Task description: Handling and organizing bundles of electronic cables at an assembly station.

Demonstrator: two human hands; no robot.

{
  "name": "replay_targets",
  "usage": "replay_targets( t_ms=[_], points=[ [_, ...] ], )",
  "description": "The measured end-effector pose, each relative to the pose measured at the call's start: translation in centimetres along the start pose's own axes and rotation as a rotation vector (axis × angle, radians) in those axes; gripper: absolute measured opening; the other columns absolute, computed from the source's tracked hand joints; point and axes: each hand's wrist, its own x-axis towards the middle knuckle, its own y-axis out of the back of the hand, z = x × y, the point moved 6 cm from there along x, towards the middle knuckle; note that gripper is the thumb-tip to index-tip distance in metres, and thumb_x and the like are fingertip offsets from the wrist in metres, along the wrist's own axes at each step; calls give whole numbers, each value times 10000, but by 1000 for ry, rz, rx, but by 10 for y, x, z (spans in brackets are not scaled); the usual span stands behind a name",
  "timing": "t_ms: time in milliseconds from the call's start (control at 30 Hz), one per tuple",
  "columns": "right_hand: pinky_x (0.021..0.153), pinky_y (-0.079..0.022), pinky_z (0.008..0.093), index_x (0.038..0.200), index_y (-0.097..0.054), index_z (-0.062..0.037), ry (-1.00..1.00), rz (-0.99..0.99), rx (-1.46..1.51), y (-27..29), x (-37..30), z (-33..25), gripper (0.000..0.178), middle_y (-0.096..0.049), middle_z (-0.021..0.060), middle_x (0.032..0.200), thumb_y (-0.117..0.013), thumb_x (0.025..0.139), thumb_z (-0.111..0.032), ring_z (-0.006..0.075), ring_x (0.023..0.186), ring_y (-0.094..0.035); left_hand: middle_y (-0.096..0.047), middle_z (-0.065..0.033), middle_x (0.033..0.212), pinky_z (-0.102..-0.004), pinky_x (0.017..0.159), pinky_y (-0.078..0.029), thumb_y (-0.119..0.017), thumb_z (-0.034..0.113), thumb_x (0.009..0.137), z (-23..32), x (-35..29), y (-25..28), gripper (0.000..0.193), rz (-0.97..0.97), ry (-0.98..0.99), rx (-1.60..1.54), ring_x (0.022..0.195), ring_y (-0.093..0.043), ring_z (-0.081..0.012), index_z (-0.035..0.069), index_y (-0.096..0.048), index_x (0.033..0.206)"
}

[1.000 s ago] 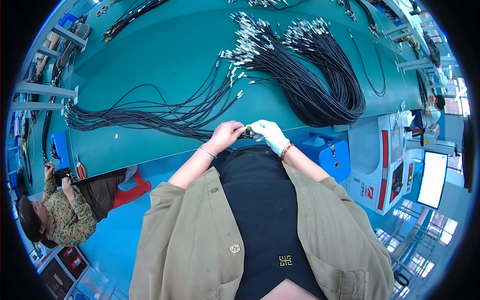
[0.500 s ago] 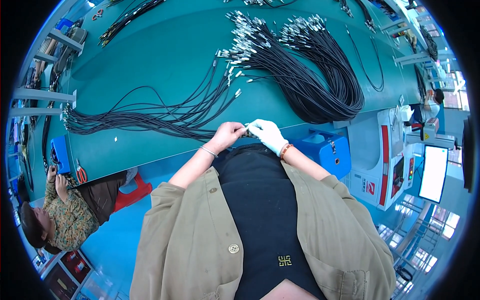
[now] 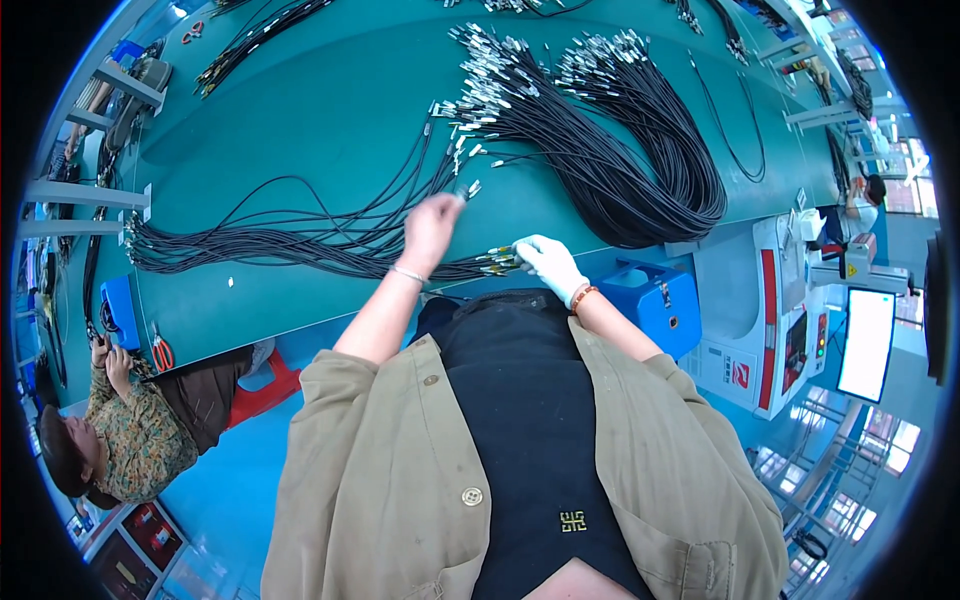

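My bare left hand [image 3: 432, 232] is raised over the green table, beside the white-tipped ends of several black cables [image 3: 472, 188]. Motion smears its fingers, so its grip and anything in it cannot be made out. At the table's near edge, my right hand [image 3: 552, 270], in a white glove, has its fingers closed at the tips of a few cable ends [image 3: 498, 262] with metal and yellowish connectors. These ends belong to a loose bundle of black cables [image 3: 250, 240] running left along the table. Part of the connectors is hidden by the glove.
A thick looped bundle of black cables [image 3: 640, 160] with white-sleeved ends lies on the green table [image 3: 300, 120] to the right. A blue stool [image 3: 655, 305] stands below the edge. At left, a co-worker [image 3: 140, 430] sits near orange-handled scissors [image 3: 162, 350]. A white machine [image 3: 735, 330] stands right.
My left hand has moved up and away from my right hand, toward the white cable tips. The connectors beside my right hand are now exposed; that hand has shifted slightly right.
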Motion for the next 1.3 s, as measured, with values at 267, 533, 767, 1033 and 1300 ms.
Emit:
replay_targets(
  t_ms=[267,533,767,1033,1300],
  points=[
    [663,-446,221,1032,-573,-21,59,-54,-224,-1,-10,4,278,-621,58,884,-461,870,-217,104,743,-558,-607,-48,905,-301,709,-455,-629,139,749,1,7,14,199,451,-208,-244,890,-558,-200,90,-617,942],
    [664,-446,220,1042,-571,-23,-17,2,-23,7,-21,10,284,-625,55,873,-465,869,-223,103,747,-556,-581,-51,880,-359,696,-438,-641,162,726,-10,-34,-63,152,-135,-269,410,875,-530,-243,92,-604,856],
    [643,-443,218,1038,-572,-24,12,18,-59,6,-16,8,286,-624,53,865,-480,860,-228,101,714,-553,-562,-38,808,-377,741,-398,-634,216,728,-24,-27,-73,132,-256,-190,469,854,-527,-229,100,-591,775],
    [637,-459,281,1006,-590,-43,134,129,-275,-1,8,3,268,-636,88,838,-533,813,-220,168,694,-586,-575,-32,816,-393,744,-364,-645,239,719,-13,-32,-77,150,-358,-192,487,880,-522,-217,103,-597,759],
    [656,-468,303,942,-616,-37,142,85,-225,2,5,-17,250,-631,106,875,-568,793,-232,206,729,-604,-590,-39,747,-324,640,-411,-617,239,775,-32,-35,-67,169,-347,-13,-17,700,-536,-163,72,-608,803]
  ],
)
